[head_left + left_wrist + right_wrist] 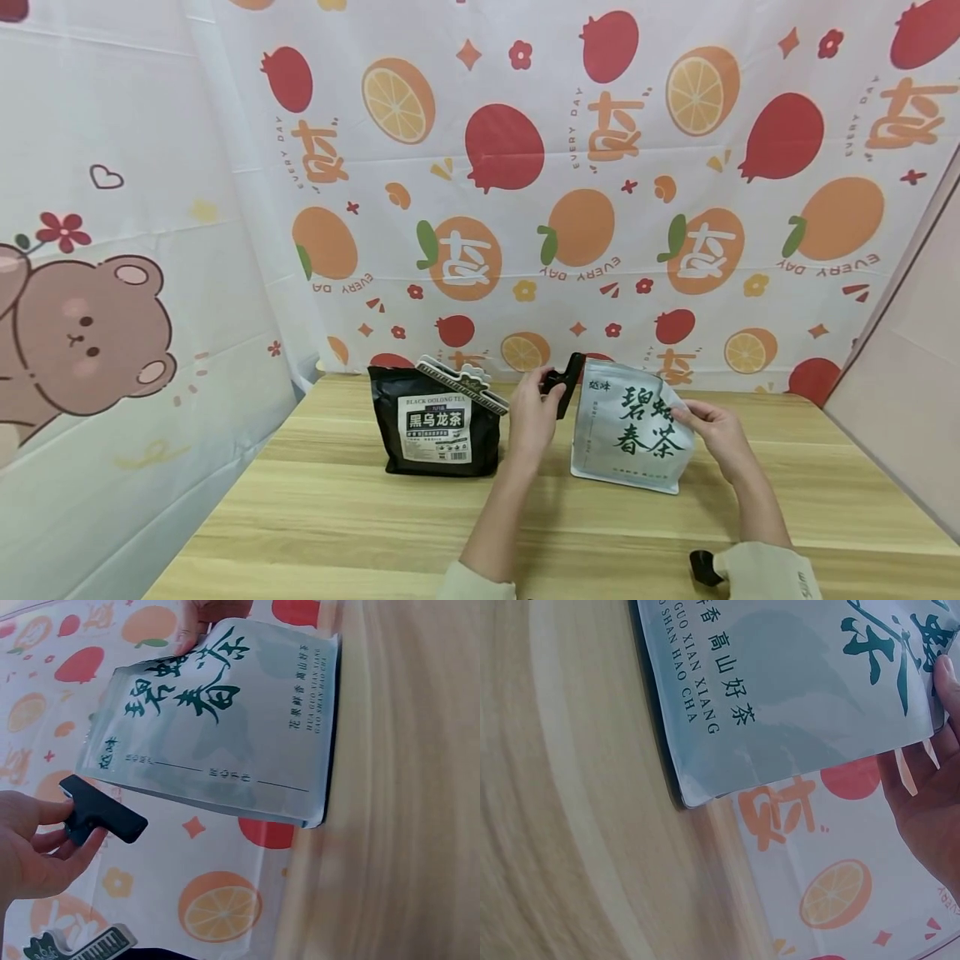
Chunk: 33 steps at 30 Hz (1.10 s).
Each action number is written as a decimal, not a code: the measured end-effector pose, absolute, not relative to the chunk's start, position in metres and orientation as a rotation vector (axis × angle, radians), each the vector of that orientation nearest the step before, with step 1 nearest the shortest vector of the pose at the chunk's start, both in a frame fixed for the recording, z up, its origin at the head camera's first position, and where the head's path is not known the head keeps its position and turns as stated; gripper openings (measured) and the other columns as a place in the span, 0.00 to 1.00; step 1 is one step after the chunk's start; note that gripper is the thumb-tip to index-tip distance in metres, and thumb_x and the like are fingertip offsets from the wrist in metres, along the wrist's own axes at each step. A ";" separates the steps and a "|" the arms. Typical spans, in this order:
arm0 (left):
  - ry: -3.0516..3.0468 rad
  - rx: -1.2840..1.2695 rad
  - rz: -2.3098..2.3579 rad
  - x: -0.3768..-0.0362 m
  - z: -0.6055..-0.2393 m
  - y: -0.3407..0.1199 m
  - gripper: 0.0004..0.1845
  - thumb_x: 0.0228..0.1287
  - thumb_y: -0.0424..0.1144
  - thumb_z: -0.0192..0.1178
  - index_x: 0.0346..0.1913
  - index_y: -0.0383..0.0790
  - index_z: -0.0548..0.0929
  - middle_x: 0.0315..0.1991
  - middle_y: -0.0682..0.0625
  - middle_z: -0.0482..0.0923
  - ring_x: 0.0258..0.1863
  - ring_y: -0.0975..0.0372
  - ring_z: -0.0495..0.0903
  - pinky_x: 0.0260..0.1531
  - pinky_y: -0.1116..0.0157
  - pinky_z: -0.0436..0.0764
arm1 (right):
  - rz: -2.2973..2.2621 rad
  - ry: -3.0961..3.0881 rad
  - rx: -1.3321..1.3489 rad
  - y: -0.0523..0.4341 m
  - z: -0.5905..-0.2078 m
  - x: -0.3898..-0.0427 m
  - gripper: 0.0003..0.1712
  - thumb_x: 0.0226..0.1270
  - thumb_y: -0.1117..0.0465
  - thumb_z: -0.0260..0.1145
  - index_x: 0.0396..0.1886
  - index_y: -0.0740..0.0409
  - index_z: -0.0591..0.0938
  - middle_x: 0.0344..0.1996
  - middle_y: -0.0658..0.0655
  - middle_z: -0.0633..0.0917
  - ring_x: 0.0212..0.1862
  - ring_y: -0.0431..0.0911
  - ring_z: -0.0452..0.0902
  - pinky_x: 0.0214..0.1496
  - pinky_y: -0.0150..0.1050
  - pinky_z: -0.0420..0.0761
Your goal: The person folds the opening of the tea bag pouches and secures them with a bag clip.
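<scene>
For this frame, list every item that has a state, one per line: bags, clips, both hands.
Pale green tea bag: upright on the table, no clip on it, steadied at its side.
Black oolong bag: upright, top clamped by a striped clip.
Black clip: off the bags, pinched in fingers.
Left hand: holds the black clip.
Right hand: grips the green bag's edge.

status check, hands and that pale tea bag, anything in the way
Left hand pinches black clip beside bag top. Right hand holds pale tea bag upright on table. Black tea bag stands apart, left.
</scene>
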<state>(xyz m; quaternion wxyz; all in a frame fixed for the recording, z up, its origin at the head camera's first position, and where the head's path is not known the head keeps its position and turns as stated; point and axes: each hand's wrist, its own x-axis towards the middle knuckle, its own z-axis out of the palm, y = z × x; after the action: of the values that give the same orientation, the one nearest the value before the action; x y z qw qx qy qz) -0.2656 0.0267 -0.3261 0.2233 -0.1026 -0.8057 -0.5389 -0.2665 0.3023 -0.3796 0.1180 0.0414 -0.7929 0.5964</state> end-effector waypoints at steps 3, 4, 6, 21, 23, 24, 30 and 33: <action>-2.204 -0.301 -1.516 -0.266 -0.320 0.026 0.17 0.59 0.32 0.62 0.51 0.31 0.77 0.41 0.42 0.77 0.39 0.55 0.78 0.36 0.65 0.77 | 1.759 -2.307 0.119 0.301 -0.379 -0.266 0.04 0.62 0.57 0.65 0.34 0.44 0.85 0.30 0.39 0.82 0.37 0.32 0.75 0.40 0.26 0.71; -2.198 -0.309 -1.520 -0.266 -0.318 0.026 0.16 0.59 0.32 0.62 0.50 0.31 0.77 0.41 0.42 0.77 0.38 0.55 0.78 0.36 0.65 0.78 | 1.757 -2.307 0.120 0.301 -0.378 -0.266 0.04 0.62 0.57 0.65 0.34 0.44 0.85 0.30 0.39 0.82 0.37 0.32 0.75 0.40 0.25 0.71; -2.194 -0.334 -1.512 -0.267 -0.314 0.025 0.16 0.59 0.33 0.62 0.49 0.31 0.77 0.40 0.42 0.77 0.36 0.55 0.79 0.34 0.65 0.78 | 1.757 -2.301 0.120 0.301 -0.377 -0.266 0.04 0.62 0.57 0.65 0.35 0.47 0.85 0.29 0.39 0.82 0.36 0.32 0.75 0.40 0.26 0.71; -2.196 -0.480 -1.479 -0.269 -0.286 0.024 0.15 0.59 0.35 0.62 0.49 0.35 0.78 0.41 0.45 0.76 0.39 0.58 0.78 0.33 0.71 0.77 | 1.763 -2.280 0.121 0.299 -0.379 -0.268 0.05 0.61 0.58 0.65 0.35 0.51 0.85 0.29 0.39 0.82 0.36 0.33 0.75 0.39 0.26 0.72; -2.193 -0.489 -1.476 -0.269 -0.284 0.025 0.15 0.59 0.35 0.62 0.49 0.35 0.79 0.41 0.46 0.76 0.39 0.58 0.78 0.33 0.71 0.77 | 1.770 -2.266 0.134 0.297 -0.379 -0.268 0.06 0.62 0.59 0.65 0.36 0.53 0.85 0.29 0.40 0.82 0.35 0.33 0.76 0.38 0.27 0.72; -2.191 -0.492 -1.476 -0.269 -0.284 0.026 0.15 0.59 0.35 0.62 0.49 0.35 0.79 0.41 0.45 0.76 0.39 0.58 0.78 0.33 0.71 0.77 | 1.773 -2.257 0.140 0.295 -0.379 -0.268 0.06 0.61 0.60 0.65 0.36 0.55 0.85 0.28 0.40 0.82 0.35 0.33 0.76 0.38 0.27 0.73; -2.174 -0.516 -1.435 -0.269 -0.280 0.030 0.15 0.59 0.34 0.62 0.50 0.36 0.79 0.41 0.46 0.76 0.37 0.59 0.78 0.35 0.72 0.76 | 1.787 -2.229 0.145 0.284 -0.379 -0.271 0.09 0.60 0.62 0.66 0.37 0.64 0.84 0.28 0.41 0.82 0.33 0.33 0.76 0.36 0.28 0.74; -2.182 -0.522 -1.414 -0.269 -0.278 0.031 0.15 0.60 0.34 0.62 0.50 0.36 0.80 0.42 0.46 0.76 0.37 0.59 0.78 0.36 0.71 0.76 | 1.784 -2.228 0.137 0.278 -0.379 -0.273 0.13 0.60 0.62 0.66 0.39 0.69 0.82 0.27 0.41 0.82 0.33 0.34 0.75 0.35 0.29 0.74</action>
<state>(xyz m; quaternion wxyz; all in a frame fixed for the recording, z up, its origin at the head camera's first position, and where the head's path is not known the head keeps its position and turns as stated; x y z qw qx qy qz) -0.2689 0.0306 -0.2775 0.2424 -0.1910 -0.7982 -0.5173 -0.2725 0.2782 -0.3795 0.1414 0.0475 -0.7719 0.6180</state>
